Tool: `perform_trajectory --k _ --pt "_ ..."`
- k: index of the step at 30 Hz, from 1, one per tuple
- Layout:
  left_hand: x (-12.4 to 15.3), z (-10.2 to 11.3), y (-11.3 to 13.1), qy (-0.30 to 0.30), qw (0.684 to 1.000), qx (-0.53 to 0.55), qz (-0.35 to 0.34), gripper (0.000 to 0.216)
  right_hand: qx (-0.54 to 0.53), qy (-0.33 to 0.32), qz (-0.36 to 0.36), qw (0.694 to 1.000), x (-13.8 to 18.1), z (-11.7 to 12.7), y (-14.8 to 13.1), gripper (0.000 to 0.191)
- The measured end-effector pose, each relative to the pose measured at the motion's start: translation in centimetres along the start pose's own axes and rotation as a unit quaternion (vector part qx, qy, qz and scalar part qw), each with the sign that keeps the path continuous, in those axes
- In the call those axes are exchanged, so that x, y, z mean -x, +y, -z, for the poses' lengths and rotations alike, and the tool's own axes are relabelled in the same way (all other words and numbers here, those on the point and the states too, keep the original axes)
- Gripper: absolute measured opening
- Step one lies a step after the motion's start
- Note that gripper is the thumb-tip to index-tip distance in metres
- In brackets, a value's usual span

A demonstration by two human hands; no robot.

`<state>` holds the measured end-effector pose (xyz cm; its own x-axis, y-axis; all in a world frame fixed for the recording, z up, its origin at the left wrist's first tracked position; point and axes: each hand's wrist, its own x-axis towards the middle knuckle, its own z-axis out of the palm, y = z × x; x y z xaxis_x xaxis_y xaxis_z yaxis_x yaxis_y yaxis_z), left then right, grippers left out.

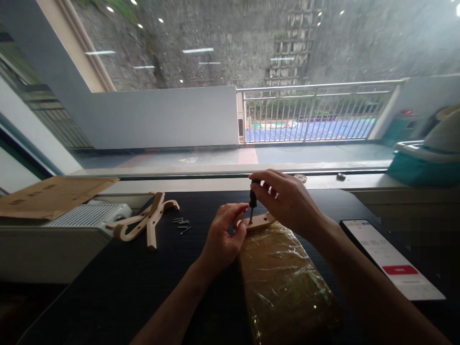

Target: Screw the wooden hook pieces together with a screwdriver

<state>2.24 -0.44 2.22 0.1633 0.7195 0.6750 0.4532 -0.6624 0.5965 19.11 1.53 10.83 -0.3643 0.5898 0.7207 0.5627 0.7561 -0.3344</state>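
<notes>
My right hand point(283, 191) is closed round the dark handle of a screwdriver point(253, 200), which stands upright. Its tip points down onto a flat light wooden piece point(259, 221) with dark holes in it. My left hand point(224, 232) grips the left end of that piece, thumb and fingers close to the screwdriver shaft. Under the wooden piece lies a brown box wrapped in shiny clear tape point(280, 278). Whether a screw sits under the tip is too small to tell. Several loose screws point(182, 224) lie on the black table point(172, 278) left of my hands.
Curved wooden hook pieces point(151, 220) are stacked at the table's left. A phone point(391, 258) showing a timer lies at the right. Behind stand a window sill point(201, 186) with a tape roll point(300, 178) and a teal bin point(424, 165). Cardboard point(53, 194) lies far left.
</notes>
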Motion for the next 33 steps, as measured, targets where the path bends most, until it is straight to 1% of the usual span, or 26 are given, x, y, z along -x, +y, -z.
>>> perform_trajectory --k 4,9,13,17,20,22,24,30,33 --pt "0.0 0.1 0.0 0.003 1.0 0.003 -0.002 0.035 -0.012 -0.019 0.009 1.0 0.0 -0.1 0.0 0.025" --pt "0.0 0.1 0.0 -0.002 1.0 0.002 0.007 0.035 0.04 0.005 -0.024 0.999 0.0 -0.1 0.7 0.023" --pt "0.0 0.2 0.1 -0.003 1.0 0.005 0.008 0.035 0.032 0.015 -0.043 0.998 0.1 -0.1 0.8 0.022" --pt "0.0 0.1 0.1 0.002 1.0 0.01 0.006 0.034 -0.002 0.01 -0.02 1.0 0.2 -0.4 0.1 0.02" --pt "0.0 0.1 0.0 0.006 1.0 0.011 0.003 0.035 -0.018 -0.014 0.013 1.0 0.1 -0.4 -0.2 0.022" --pt "0.0 0.1 0.0 0.005 1.0 0.01 0.003 0.035 -0.014 -0.027 0.022 0.999 0.1 -0.3 -0.2 0.024" --pt "0.0 0.1 0.0 0.002 1.0 0.008 0.005 0.035 -0.003 -0.029 0.016 0.999 0.1 -0.2 -0.1 0.025" --pt "0.0 0.2 0.2 -0.001 1.0 0.004 0.012 0.034 0.025 0.008 -0.008 1.0 0.1 -0.3 0.3 0.023" --pt "0.0 0.2 0.2 -0.002 1.0 0.006 0.012 0.035 0.019 -0.019 0.0 1.0 0.1 -0.1 0.1 0.025"
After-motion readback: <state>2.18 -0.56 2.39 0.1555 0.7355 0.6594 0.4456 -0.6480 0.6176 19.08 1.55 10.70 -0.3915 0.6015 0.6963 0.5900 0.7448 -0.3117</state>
